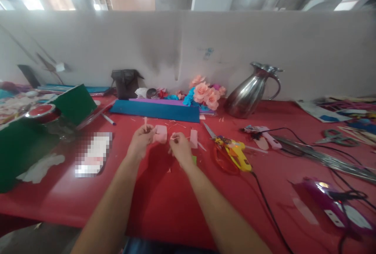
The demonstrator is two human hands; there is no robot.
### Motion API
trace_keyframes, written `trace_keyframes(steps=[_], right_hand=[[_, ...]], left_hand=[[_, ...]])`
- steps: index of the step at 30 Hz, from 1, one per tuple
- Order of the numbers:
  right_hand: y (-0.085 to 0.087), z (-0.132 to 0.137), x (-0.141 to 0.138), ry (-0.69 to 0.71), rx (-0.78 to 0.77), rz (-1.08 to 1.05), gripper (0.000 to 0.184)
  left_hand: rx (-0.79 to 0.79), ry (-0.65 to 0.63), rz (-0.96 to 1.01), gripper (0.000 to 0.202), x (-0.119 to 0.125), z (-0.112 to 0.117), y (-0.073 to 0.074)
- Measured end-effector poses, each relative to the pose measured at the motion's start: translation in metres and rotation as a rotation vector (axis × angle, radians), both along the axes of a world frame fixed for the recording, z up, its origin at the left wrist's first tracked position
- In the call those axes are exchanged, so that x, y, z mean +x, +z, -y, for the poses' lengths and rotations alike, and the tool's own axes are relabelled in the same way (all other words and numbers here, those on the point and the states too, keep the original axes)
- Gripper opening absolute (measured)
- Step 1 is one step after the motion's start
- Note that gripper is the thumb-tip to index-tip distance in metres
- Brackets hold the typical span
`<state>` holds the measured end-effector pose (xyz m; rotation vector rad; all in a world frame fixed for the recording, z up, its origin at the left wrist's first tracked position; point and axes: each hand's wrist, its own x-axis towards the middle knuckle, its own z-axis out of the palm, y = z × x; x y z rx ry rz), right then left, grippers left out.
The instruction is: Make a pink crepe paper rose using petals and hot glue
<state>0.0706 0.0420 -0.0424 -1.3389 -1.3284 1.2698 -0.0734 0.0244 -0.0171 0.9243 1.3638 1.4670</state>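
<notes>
Both my arms reach out over a red table (164, 203). My left hand (140, 141) is closed on a small pink paper piece (160, 133), with a thin pink strip sticking up above its fingers. My right hand (179, 149) is closed in a pinch on a thin pink strip that points toward the left hand. Another pink paper piece (193, 138) lies just right of my right hand. The two hands are close together, a few centimetres apart.
Yellow glue gun (237, 154) and red-handled scissors (225, 159) lie right of my hands. Behind them are blue and purple paper sheets (155, 110), pink paper flowers (205, 93), a steel jug (249, 91). Green card (75, 103) stands left. Purple glue gun (331, 201), wires (317, 156) right.
</notes>
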Motion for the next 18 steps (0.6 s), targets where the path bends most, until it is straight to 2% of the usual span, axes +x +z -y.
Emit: trace_keyframes(steps=[2,4,6,11,18], right_hand=[[0.009,0.002,0.007,-0.043,-0.055,-0.117,0.013],[0.020,0.006,0.013,0.003,-0.161,-0.261,0.025],[0.029,0.013,0.018,0.070,-0.207,-0.326,0.029],[0.037,0.032,0.024,0.008,-0.017,-0.214,0.013],[0.030,0.051,0.039,0.007,0.056,-0.060,0.011]], left_hand=[[-0.027,-0.101,0.009,0.028,0.003,0.002,0.001],[-0.034,-0.194,-0.002,0.031,0.007,0.004,0.003],[-0.042,-0.281,-0.023,0.030,0.012,0.006,0.005],[-0.036,-0.395,-0.049,0.026,0.020,0.012,0.011],[-0.057,-0.451,-0.099,0.019,0.029,0.018,0.007]])
